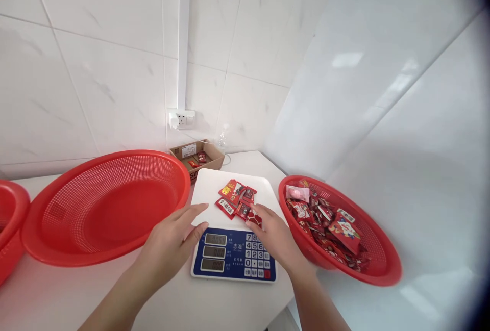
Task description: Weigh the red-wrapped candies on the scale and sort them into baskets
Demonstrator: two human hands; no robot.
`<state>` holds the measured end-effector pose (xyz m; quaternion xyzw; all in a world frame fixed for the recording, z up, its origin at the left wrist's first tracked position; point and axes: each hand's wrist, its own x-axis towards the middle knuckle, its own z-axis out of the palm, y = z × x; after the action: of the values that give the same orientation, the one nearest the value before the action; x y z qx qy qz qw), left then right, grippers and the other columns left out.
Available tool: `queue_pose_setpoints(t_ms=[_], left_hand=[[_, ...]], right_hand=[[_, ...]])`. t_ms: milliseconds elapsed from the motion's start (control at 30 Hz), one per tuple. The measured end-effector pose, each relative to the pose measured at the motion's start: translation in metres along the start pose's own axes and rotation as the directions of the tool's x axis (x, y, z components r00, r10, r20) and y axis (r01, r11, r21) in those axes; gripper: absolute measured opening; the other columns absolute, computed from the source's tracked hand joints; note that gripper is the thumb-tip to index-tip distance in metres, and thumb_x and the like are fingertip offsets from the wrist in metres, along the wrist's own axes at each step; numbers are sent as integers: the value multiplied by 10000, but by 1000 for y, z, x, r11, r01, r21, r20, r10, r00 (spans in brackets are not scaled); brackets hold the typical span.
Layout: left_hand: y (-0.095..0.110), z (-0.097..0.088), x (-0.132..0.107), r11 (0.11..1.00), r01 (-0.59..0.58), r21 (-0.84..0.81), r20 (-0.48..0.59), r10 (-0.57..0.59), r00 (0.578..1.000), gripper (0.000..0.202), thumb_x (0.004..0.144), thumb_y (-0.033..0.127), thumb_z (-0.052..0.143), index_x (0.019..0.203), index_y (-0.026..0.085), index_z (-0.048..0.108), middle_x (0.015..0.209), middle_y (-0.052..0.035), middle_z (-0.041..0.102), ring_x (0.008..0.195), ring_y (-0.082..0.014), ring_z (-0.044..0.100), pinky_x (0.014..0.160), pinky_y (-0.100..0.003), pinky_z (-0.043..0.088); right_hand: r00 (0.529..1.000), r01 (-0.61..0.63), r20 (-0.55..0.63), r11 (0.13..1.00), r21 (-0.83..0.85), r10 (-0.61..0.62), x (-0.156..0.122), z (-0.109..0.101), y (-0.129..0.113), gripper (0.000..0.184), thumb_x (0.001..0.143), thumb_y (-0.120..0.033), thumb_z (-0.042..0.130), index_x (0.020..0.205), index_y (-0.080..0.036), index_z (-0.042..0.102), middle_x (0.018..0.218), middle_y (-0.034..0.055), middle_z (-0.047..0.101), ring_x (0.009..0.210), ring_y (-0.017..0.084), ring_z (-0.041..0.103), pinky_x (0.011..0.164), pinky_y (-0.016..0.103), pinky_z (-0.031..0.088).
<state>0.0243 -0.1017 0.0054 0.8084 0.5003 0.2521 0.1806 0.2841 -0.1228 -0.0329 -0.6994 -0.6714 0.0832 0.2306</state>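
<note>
On the white pan of a digital weighing scale (199,213) lies a small pile of red snack packets (233,193). My right hand (276,236) is at the pile's near right side, thumb and fingers around a red packet with a white net pattern (254,218). My left hand (174,236) hovers by the left edge of the scale, fingers and thumb apart with nothing between them. The blue keypad panel (237,254) shows below the hands, with three displays whose digits are faint.
Right of the scale, a red plastic basket (383,264) holds many red packets and one pink packet (297,194). An empty red basket (115,208) stands left, with another red basket (15,203) partly in view. Behind are an open cardboard box (212,161) and a wall socket (181,119).
</note>
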Motion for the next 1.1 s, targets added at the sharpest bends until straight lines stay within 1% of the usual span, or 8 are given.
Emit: queue_pose_setpoints(t_ms=[200,367,433,567,633,733,867,1100], left_hand=[[-7,3,-2,995,1,-99,99,9,995,408,913,425,373,1231,279,584,1255,-36,645,1103,-250,625,844,-354,534],[-14,-3,-2,993,51,-107,141,-35,989,419,911,462,364,1224,287,579,1258,-26,640,1138,-250,598,882,-374,510],[-14,-5,-2,992,49,-118,152,-31,988,396,913,462,361,1175,285,599,1212,-24,661,1100,-242,615,873,-366,506],[-13,-6,-3,992,3,-127,178,20,984,352,918,428,373,1138,276,602,1169,-35,667,1048,-236,628,835,-349,505],[-12,-6,-5,990,-44,-132,211,72,975,321,919,391,382,1118,269,603,1156,-41,662,1030,-227,625,827,-344,501],[-13,-6,-6,984,-116,-134,264,149,953,278,912,345,411,1094,258,602,1138,-44,652,1051,-218,598,883,-360,480],[-21,-2,-3,985,-167,-54,250,175,952,319,909,336,424,1167,246,589,1248,-68,614,1194,-253,522,1007,-438,409],[-37,1,2,996,-60,66,170,48,984,428,923,385,374,1301,247,518,1442,-81,464,1336,-292,391,1080,-532,317]], right_hand=[[986,-150,50,978,-142,158,8,-10,-2,382,842,-150,427,1172,-208,611,1080,78,693,965,217,645,826,312,462],[948,-279,-178,958,-63,264,24,-25,-9,371,862,-193,389,1153,-149,615,978,123,708,911,254,655,828,373,460],[963,-156,-185,966,205,195,35,-26,-28,383,861,-259,433,1205,-176,580,1091,100,682,979,228,638,881,370,464],[979,201,-97,769,607,-180,57,-21,-76,641,857,-382,519,1442,-266,285,1421,72,457,1241,189,489,966,356,440],[969,241,-91,801,549,-229,63,-17,-89,637,868,-372,511,1449,-279,267,1425,72,453,1265,191,464,986,372,418],[989,137,30,971,196,-145,63,-6,-88,497,865,-320,512,1350,-227,455,1258,98,603,1162,234,548,961,396,417],[981,112,180,968,-223,-73,55,13,-72,384,840,-273,537,1206,-169,592,1142,127,659,1081,285,583,886,383,434],[978,113,193,976,-184,-77,59,23,-76,270,799,-162,530,1051,-180,622,1066,104,655,991,251,604,807,354,448]])
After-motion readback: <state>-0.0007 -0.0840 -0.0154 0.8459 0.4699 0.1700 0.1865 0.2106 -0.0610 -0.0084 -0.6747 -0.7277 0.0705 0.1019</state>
